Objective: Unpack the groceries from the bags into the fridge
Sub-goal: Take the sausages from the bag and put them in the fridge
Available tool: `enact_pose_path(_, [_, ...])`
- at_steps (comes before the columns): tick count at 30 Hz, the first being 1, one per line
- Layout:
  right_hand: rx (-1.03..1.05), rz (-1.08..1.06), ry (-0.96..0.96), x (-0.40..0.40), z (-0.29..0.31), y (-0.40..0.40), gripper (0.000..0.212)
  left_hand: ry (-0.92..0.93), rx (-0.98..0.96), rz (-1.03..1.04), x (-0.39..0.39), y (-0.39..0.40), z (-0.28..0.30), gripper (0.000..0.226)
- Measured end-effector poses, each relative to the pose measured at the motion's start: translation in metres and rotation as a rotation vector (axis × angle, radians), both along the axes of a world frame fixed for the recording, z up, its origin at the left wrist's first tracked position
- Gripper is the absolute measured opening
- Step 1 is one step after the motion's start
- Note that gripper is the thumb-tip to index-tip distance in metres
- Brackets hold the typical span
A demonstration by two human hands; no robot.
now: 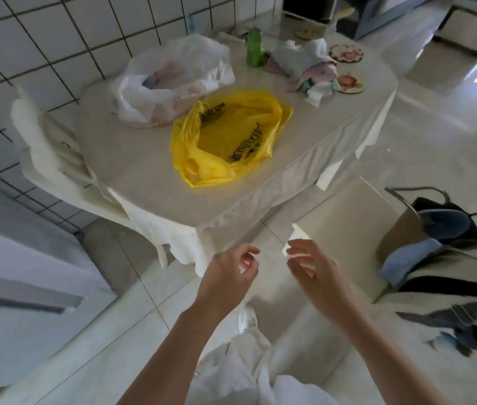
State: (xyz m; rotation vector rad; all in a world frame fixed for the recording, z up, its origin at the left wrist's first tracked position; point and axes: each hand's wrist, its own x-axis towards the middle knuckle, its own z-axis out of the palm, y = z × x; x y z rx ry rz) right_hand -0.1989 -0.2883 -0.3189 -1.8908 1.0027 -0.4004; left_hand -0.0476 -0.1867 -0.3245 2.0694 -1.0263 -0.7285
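A: What can't you make out?

B: The whole view is motion-blurred. The white bag point(170, 80) holds something pale with a bluish patch, but I can't tell what it is. The yellow bag point(228, 135) lies slumped open on the desk point(143, 171); its black print is unreadable, and I can't tell if anything is inside. The grey-white appliance point(20, 276) at lower left is cut off by the frame edge; whether it is the fridge I cannot say.

A: And the hands?

B: Both hang in the air in front of the desk's near corner, apart from each other. The left hand point(228, 276) has its fingers point(249, 251) loosely curled, holding nothing. The right hand point(316, 270) has its fingers point(300, 252) relaxed and slightly spread, also holding nothing. Neither touches a bag.

A: Where are the bags?

B: On the desk, side by side and nearly touching, the white one nearer the tiled wall point(41, 54), the yellow one nearer the person.

A: The rest?

B: A pale cloth covers the desk. At its far end stand a green bottle point(254, 48), a heap of crumpled cloths point(310, 68) and two floral coasters point(348, 81). A white chair point(53, 159) is tucked at the left. On the right, a dark bag point(442, 223) with blue fabric rests on a patterned surface. The floor point(436, 112) is glossy pale tile.
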Motion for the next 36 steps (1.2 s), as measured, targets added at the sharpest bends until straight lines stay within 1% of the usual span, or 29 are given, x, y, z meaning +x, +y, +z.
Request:
enact_pose_path(4, [-0.073, 0.095, -0.024, 0.062, 0.004, -0.057, 0.029, -0.029, 0.017, 0.019, 0.046, -0.053, 0.004, 0.015])
enact_pose_path(8, [-0.128, 0.150, -0.048, 0.115, 0.009, -0.109, 0.031, -0.078, 0.009, 0.084, 0.092, -0.099, 0.007, 0.016])
enact_pose_path(14, [-0.113, 0.207, -0.032, 0.175, 0.011, -0.176, 0.029, -0.181, -0.028, 0.192, 0.153, -0.143, 0.013, 0.015])
enact_pose_path(19, [-0.145, 0.273, -0.042, 0.227, 0.006, -0.230, 0.030, -0.193, -0.019, 0.281, 0.198, -0.177, 0.002, 0.014])
enact_pose_path(24, [-0.123, 0.394, -0.005, 0.284, 0.004, -0.289, 0.034, -0.216, 0.012, 0.377, 0.235, -0.215, -0.012, 0.021])
enact_pose_path(28, [-0.179, 0.508, 0.027, 0.336, 0.006, -0.343, 0.034, -0.234, 0.070, 0.490, 0.263, -0.257, -0.010, 0.031])
enact_pose_path(33, [-0.218, 0.659, 0.044, 0.400, 0.013, -0.407, 0.032, -0.288, 0.126, 0.530, 0.311, -0.309, -0.004, 0.033])
enact_pose_path(36, [-0.253, 0.724, 0.053, 0.438, 0.015, -0.438, 0.031, -0.286, 0.170, 0.555, 0.345, -0.335, 0.003, 0.034])
